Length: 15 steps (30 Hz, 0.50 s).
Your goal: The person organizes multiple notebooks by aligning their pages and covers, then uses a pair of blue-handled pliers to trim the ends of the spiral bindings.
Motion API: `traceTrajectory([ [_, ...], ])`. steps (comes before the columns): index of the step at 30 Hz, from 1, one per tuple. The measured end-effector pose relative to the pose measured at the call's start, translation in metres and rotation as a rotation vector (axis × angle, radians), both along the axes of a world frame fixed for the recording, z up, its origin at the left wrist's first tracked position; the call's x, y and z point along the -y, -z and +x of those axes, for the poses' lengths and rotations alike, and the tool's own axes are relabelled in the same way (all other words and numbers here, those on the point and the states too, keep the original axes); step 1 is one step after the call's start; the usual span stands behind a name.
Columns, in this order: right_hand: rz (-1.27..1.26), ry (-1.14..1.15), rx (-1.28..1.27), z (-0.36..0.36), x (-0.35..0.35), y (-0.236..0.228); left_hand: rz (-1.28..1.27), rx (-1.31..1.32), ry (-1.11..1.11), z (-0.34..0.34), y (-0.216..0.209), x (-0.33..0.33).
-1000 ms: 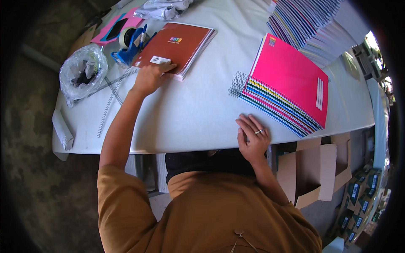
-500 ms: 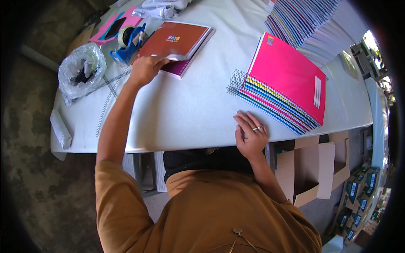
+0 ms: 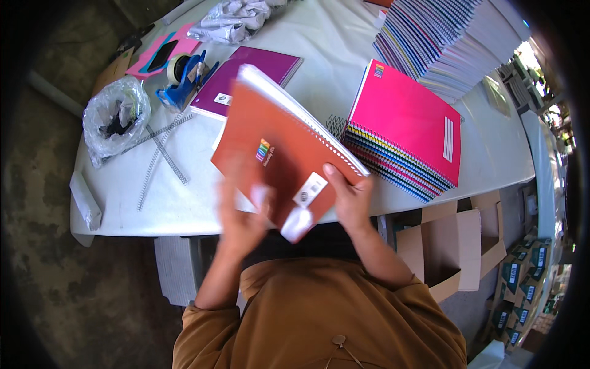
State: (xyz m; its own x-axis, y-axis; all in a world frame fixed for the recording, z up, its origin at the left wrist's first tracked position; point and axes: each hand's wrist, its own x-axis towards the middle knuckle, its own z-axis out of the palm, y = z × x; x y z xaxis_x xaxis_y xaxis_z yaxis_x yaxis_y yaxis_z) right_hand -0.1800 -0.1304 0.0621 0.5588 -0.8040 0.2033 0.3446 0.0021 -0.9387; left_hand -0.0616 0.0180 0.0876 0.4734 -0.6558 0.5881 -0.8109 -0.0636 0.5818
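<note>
An orange-brown notebook (image 3: pixel 264 132) is held up at a tilt over the table's near edge, with a row of punched holes along its right side and no wire coil visible in them. My right hand (image 3: pixel 354 200) grips it near the punched edge, thumb on the cover. Beside its lower left edge is my left hand (image 3: pixel 243 215), its fingers smeared by motion. Behind it a purple notebook (image 3: pixel 261 66) lies on the table. To the right stands a stack of spiral notebooks topped by a pink cover (image 3: pixel 405 117), loose coil ends jutting from its left side.
Loose wire coils (image 3: pixel 161 154) lie crossed at left, near a clear plastic bag (image 3: pixel 117 120) and a blue tape dispenser (image 3: pixel 178 92). A phone (image 3: pixel 163 55) rests on coloured sheets. A tall notebook pile (image 3: pixel 424 37) stands far right. Cardboard boxes (image 3: pixel 467 252) sit below the table edge.
The orange-brown notebook has been lifted off the purple one and brought toward me, turned at an angle. My left hand came back with it; my right hand rose from the table and took hold.
</note>
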Motion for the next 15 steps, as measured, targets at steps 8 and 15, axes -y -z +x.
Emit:
traceTrajectory([
  [8, -0.511, -0.295, -0.073, -0.028, 0.043, -0.046, -0.174, -0.871, -0.132, 0.052, 0.065, -0.033],
  [15, -0.249, -0.292, -0.025, -0.044, 0.036, -0.067, -0.414, -0.745, -0.086, 0.023, 0.022, -0.03],
])
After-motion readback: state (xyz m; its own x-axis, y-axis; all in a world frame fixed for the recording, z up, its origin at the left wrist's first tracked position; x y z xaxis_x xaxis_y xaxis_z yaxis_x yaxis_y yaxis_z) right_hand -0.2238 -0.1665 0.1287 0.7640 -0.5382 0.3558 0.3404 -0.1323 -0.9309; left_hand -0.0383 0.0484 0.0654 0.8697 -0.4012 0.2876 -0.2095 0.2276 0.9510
